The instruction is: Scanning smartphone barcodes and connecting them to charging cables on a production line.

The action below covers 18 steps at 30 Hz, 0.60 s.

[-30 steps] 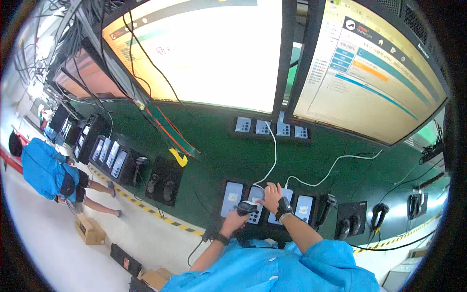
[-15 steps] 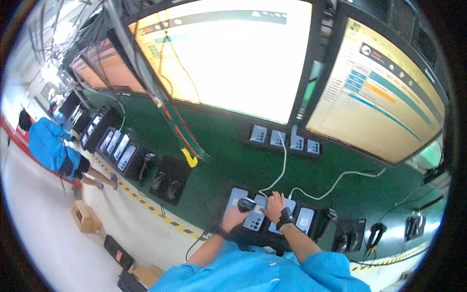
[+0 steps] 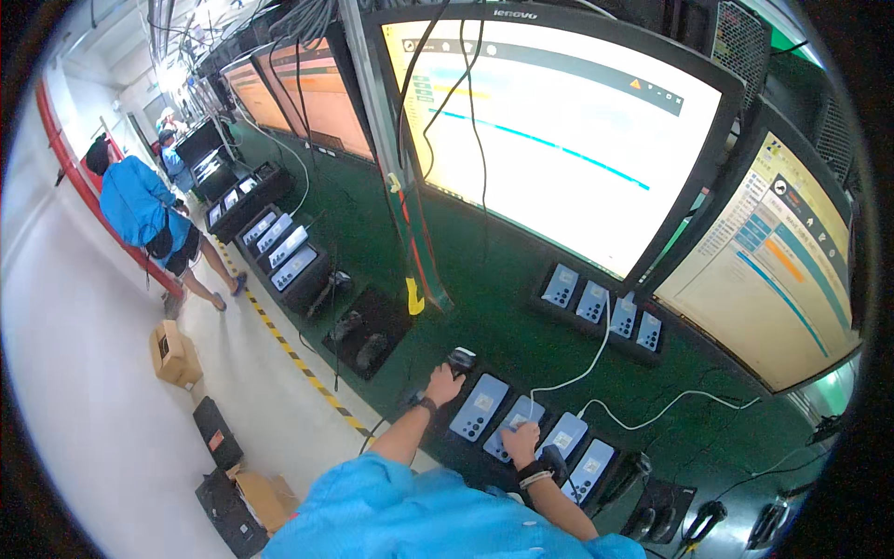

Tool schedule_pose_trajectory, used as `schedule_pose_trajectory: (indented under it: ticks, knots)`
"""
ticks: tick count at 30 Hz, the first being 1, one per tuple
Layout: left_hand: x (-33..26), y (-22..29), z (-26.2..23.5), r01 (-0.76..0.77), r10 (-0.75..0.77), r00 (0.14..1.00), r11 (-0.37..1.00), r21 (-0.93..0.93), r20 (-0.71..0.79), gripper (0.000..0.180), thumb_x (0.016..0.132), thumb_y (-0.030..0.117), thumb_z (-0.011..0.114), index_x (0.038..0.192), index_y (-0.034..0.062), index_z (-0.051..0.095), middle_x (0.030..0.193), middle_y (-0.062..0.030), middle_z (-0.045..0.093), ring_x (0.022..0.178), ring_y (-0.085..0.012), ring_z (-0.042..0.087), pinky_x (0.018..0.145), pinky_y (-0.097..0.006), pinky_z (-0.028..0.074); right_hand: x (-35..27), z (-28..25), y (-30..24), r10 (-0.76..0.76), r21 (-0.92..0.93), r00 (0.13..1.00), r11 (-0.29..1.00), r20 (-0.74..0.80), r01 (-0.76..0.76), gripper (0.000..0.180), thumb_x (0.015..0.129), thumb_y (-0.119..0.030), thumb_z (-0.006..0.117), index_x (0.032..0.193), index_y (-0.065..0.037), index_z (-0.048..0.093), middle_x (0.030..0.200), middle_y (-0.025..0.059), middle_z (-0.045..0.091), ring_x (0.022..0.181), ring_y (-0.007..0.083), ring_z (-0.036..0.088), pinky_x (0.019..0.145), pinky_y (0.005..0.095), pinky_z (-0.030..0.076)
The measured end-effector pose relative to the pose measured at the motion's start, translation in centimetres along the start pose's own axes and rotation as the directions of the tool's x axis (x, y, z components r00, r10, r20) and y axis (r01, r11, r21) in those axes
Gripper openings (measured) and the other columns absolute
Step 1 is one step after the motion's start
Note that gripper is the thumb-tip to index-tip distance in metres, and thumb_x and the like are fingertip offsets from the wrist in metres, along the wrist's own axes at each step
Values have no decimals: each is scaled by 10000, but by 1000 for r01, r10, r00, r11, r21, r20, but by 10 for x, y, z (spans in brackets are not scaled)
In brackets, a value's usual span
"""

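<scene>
Gripping scanner (image 3: pixel 461 358) in left hand (image 3: pixel 444 385), near top end of first phone (image 3: pixel 481 402); touching second phone (image 3: pixel 524 411) with right hand (image 3: pixel 521 443), can't tell if grasping or just resting; between first and third phone (image 3: pixel 564 432), on green bench (image 3: pixel 512 317), with white cable (image 3: pixel 565 382) at top.

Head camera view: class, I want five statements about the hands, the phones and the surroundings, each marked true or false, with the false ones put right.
1. The left hand holds a black handheld scanner. True.
2. The near row has four phones. True.
3. The right hand is at the leftmost phone of that row. False: it is at the second phone from the left.
4. A cardboard box stands on the floor. True.
5. The nearer co-worker wears a red top. False: it is blue.
</scene>
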<state>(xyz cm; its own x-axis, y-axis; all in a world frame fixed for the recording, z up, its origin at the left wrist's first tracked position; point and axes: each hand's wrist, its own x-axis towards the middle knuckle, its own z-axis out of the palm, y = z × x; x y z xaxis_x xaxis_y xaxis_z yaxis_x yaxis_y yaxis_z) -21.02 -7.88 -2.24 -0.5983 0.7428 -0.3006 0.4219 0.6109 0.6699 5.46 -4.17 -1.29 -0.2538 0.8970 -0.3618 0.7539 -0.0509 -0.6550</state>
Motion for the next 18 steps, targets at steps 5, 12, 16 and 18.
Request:
schedule_pose_trajectory:
  ticks: [5,12,16,18]
  knots:
    - [-17,16,11,-77,101,934,994,83,-343,741,789,312,715,1352,-22,368,1277,-280,462,1199,-469,472,992,-541,413,8,-9,10,45,126,983,992,-181,-22,474,722,-170,740,1041,27,450,1035,285,537,1032,445,514,876,496,432]
    - [-56,100,34,-652,623,727,759,-4,-288,515,824,207,699,1248,-9,502,1300,-240,482,1253,-441,428,1072,-502,357,9,-28,26,-61,244,997,967,-49,71,345,756,-45,719,931,-28,423,814,73,489,755,206,515,672,369,453]
    - [-71,128,50,-368,462,874,831,-416,151,548,829,327,742,1227,-8,569,1256,-227,565,1158,-324,576,982,-402,465,-8,-48,33,-228,359,972,912,47,197,332,789,28,686,894,-54,382,802,12,397,717,136,436,662,317,422]
    - [-73,130,50,-370,529,787,817,-443,318,425,842,328,731,1113,12,651,1079,-157,671,1032,-266,649,911,-375,501,-18,-65,32,-272,332,959,914,77,232,240,856,-40,644,918,-49,412,839,26,457,760,150,484,679,306,421]
